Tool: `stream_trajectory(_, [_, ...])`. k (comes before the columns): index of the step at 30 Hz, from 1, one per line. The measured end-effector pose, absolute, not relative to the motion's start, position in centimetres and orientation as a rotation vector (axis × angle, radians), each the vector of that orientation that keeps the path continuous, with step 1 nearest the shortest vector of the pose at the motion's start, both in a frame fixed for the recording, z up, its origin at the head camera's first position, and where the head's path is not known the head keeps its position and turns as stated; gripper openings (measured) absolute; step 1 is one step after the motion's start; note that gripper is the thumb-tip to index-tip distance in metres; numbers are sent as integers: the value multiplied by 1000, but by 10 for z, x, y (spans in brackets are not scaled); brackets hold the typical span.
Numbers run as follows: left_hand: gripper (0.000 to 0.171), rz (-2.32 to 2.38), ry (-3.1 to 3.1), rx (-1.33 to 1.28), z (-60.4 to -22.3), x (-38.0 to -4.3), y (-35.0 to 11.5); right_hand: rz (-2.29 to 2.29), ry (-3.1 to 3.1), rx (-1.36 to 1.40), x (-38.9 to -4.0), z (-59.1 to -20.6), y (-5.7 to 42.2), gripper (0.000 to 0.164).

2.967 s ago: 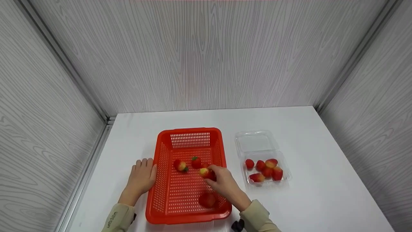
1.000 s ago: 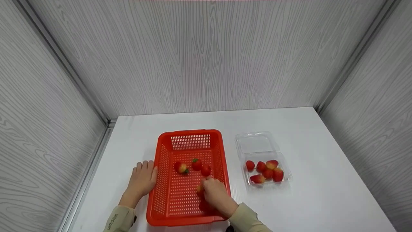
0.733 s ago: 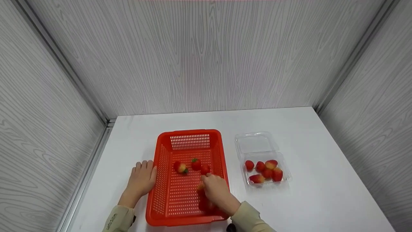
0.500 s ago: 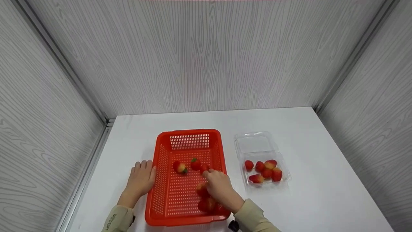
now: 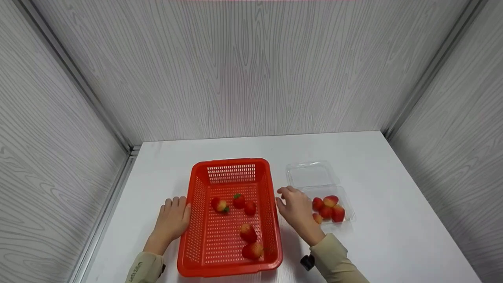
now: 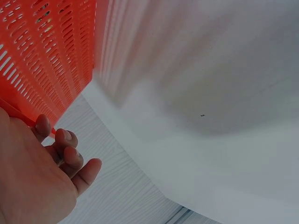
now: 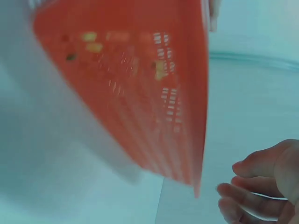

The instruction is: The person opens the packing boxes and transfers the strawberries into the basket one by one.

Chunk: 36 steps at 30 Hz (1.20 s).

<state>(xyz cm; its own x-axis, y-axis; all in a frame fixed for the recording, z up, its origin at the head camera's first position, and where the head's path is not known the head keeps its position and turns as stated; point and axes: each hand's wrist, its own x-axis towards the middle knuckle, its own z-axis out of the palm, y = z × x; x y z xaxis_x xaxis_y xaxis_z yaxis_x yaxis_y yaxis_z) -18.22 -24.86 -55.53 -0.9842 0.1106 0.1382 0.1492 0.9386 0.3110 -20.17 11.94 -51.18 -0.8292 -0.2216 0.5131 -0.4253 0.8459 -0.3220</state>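
Note:
My left hand [image 5: 171, 221] holds the left rim of the red perforated basket [image 5: 232, 272]. In the left wrist view its fingers curl below the rim and the thumb is hidden behind it. My right hand [image 5: 296, 209] hovers between the basket and a clear plastic clamshell box [image 5: 347, 196], with thumb and fingers apart and nothing between them. Several red-and-yellow strawberries lie in the basket, among them one with a green cap [image 5: 239, 201] and a pair [image 5: 252, 250] near the front right. Several strawberries [image 5: 331, 201] sit in the box, partly hidden by my right hand.
The white table [image 5: 393, 220] carries both containers. The box's transparent lid [image 5: 310, 175] lies folded back behind it. Grey wood-grain panels [image 5: 251, 70] stand at the back and both sides.
My right hand has left the basket, moving right and ending beside the box. A yellow-red strawberry now lies at the basket's front right, beside another one. My left hand has stayed put.

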Motion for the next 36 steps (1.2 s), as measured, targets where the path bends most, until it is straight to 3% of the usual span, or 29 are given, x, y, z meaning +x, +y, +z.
stream_trajectory(13, [20,-499,-2956,-196,-555,-179,-248,694,-2758,31,-218,-542,198,26])
stream_trajectory(25, [22,-515,-2984,-187,-555,-183,-248,729,-2934,-62,-216,-569,205,42])
stream_trajectory(36, [20,-490,-2959,-204,-555,-182,-247,711,-2978,-49,-217,-579,211,37])
